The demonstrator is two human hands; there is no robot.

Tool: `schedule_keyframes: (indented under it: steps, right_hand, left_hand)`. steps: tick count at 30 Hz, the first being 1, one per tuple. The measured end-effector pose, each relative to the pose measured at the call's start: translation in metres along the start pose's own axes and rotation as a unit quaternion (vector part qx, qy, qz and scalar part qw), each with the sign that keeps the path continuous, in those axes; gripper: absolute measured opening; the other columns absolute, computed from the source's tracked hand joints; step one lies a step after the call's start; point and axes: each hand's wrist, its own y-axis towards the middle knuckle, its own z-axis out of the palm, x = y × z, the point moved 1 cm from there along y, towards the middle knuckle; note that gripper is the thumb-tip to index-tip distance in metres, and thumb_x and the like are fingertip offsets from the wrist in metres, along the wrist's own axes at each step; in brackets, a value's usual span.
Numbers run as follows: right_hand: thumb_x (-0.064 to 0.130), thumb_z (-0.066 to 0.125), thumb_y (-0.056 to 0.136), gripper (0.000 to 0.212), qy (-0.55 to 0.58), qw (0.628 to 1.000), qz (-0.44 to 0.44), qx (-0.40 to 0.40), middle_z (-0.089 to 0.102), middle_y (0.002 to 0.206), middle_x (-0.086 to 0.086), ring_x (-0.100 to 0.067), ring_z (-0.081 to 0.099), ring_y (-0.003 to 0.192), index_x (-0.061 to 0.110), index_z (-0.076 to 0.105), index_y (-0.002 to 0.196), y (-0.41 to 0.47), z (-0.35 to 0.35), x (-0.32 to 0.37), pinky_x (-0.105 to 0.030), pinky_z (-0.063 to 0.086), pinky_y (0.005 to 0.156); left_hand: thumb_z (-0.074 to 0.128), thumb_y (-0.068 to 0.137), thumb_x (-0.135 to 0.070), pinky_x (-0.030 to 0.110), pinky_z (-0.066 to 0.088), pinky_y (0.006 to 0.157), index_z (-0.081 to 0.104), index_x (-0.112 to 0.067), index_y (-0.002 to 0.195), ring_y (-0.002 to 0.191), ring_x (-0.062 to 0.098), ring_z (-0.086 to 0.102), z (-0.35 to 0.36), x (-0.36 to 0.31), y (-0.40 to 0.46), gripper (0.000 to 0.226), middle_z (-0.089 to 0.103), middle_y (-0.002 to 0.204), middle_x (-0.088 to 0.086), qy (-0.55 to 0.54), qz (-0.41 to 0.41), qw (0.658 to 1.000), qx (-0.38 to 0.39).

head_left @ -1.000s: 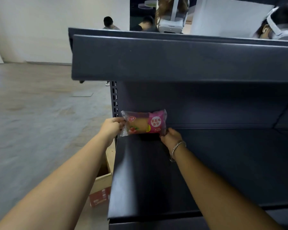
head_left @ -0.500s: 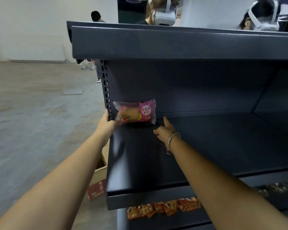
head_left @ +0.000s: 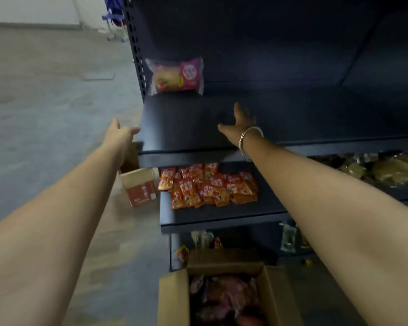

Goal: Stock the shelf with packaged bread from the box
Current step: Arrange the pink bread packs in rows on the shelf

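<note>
Fingers first: both hands are released, holding nothing. The right hand (head_left: pixel 242 124), mid-frame, has its fingers straight and spread, thumb out, over the front half of the dark shelf (head_left: pixel 186 128); whether the palm touches the board I cannot tell. A metal bracelet (head_left: pixel 249 135) sits at that wrist. The left hand (head_left: pixel 120 135), left of centre, hangs loosely open just beside the shelf's left front corner, apart from any package.

One packaged bread (head_left: pixel 176 76) stands at the back left corner of the shelf, upper centre of frame, against the rear panel beside the slotted upright. Nothing else lies on that board.

Step, as I judge it: one placement finished, hands free for the next. The stock sits in the open cardboard box (head_left: pixel 172 300) at the bottom centre, pinkish wrappers showing inside. The next move calls for reaching low into it, taking one package, and setting it to the right of the first.

Writing: the bread's pink panel carries a round white label, too blurred to read. The orange-red snack packets (head_left: pixel 207 187) on the lower shelf and the small red carton (head_left: pixel 140 188) on the floor at centre left carry print, none legible. No brand can be made out.
</note>
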Motion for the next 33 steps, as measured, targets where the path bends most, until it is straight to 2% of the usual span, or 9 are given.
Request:
schedule_keyframes:
  steps: [3,6,9,11,17,22,25,29,33]
  right_hand:
    - [0.048,0.042,0.092,0.078,-0.054,0.998,-0.017,-0.039,-0.007,0.159,-0.006,-0.030,-0.010,0.146,0.023,-0.004,0.150,-0.036,0.002,-0.039,-0.052,0.001,0.117]
    - [0.043,0.039,0.095,0.072,-0.062,0.993,-0.049,-0.083,-0.007,0.159,-0.005,-0.027,-0.009,0.146,0.022,-0.001,0.150,-0.074,0.009,-0.088,-0.053,-0.001,0.115]
    - [0.038,0.040,0.096,0.070,-0.045,0.993,-0.039,-0.099,-0.005,0.159,-0.003,-0.024,-0.006,0.147,0.021,0.000,0.150,-0.106,0.020,-0.139,-0.051,-0.001,0.116]
    - [0.036,0.042,0.095,0.072,-0.030,0.995,-0.003,-0.095,-0.004,0.159,-0.003,-0.023,-0.003,0.147,0.020,-0.001,0.150,-0.120,0.032,-0.170,-0.049,0.001,0.117]
    - [0.035,0.042,0.096,0.071,-0.010,0.993,0.113,-0.018,-0.003,0.159,-0.004,-0.023,0.004,0.147,0.018,0.000,0.150,-0.147,0.111,-0.267,-0.046,0.012,0.118]
    - [0.035,0.043,0.095,0.072,0.012,0.969,0.229,0.096,0.006,0.159,-0.006,-0.025,0.016,0.145,0.020,0.000,0.150,-0.177,0.209,-0.346,-0.034,0.018,0.116]
    - [0.042,0.049,0.089,0.074,0.020,0.956,0.257,0.138,0.025,0.153,-0.008,-0.029,0.031,0.138,0.017,0.014,0.149,-0.191,0.268,-0.390,-0.035,0.026,0.113]
    - [0.044,0.040,0.095,0.063,0.020,0.926,0.317,0.203,0.029,0.152,-0.008,-0.029,0.032,0.137,0.017,0.020,0.149,-0.204,0.336,-0.445,-0.033,0.028,0.109]
    - [0.037,0.044,0.095,0.054,-0.015,0.916,0.319,0.244,0.044,0.141,-0.012,-0.031,0.043,0.129,0.007,0.039,0.140,-0.208,0.380,-0.485,-0.033,0.035,0.103]
  left_hand:
    - [0.046,0.096,-0.021,0.032,0.037,0.077,0.039,-0.019,0.131,0.095,0.015,0.043,-0.006,0.038,-0.046,0.036,0.025,0.153,0.007,0.017,-0.029,0.998,-0.046]
    - [0.044,0.096,-0.030,0.039,0.036,0.085,0.023,-0.013,0.145,0.115,0.022,0.040,0.001,0.091,-0.085,0.056,0.024,0.153,0.007,0.049,-0.077,0.994,-0.066]
    - [0.043,0.097,-0.028,0.035,0.034,0.085,0.022,-0.012,0.146,0.115,0.022,0.040,0.019,0.149,-0.124,0.056,0.027,0.152,0.007,0.064,-0.103,0.991,-0.062]
    - [0.046,0.096,-0.028,0.034,0.034,0.088,0.020,-0.012,0.147,0.131,0.026,0.036,0.034,0.186,-0.143,0.060,0.026,0.153,0.005,0.081,-0.134,0.987,-0.040]
    - [0.051,0.093,-0.032,0.044,0.030,0.111,0.009,-0.015,0.150,0.141,0.031,0.025,0.081,0.303,-0.166,0.073,0.016,0.157,0.010,0.154,-0.217,0.961,0.068]
    - [0.052,0.093,-0.029,0.034,0.034,0.105,0.011,-0.015,0.150,0.136,0.028,0.035,0.121,0.403,-0.188,0.071,0.029,0.152,0.008,0.180,-0.241,0.942,0.148]
    - [0.053,0.093,-0.030,0.028,0.030,0.103,0.012,-0.018,0.150,0.139,0.025,0.032,0.131,0.462,-0.201,0.071,0.028,0.153,0.004,0.171,-0.294,0.924,0.173]
    - [0.051,0.094,-0.032,0.029,0.026,0.109,0.013,-0.019,0.150,0.140,0.023,0.029,0.138,0.529,-0.204,0.069,0.026,0.154,0.003,0.176,-0.345,0.905,0.177]
    - [0.050,0.095,-0.028,0.024,0.032,0.095,0.028,-0.019,0.145,0.132,0.023,0.040,0.158,0.578,-0.201,0.056,0.042,0.144,0.003,0.169,-0.347,0.903,0.187]
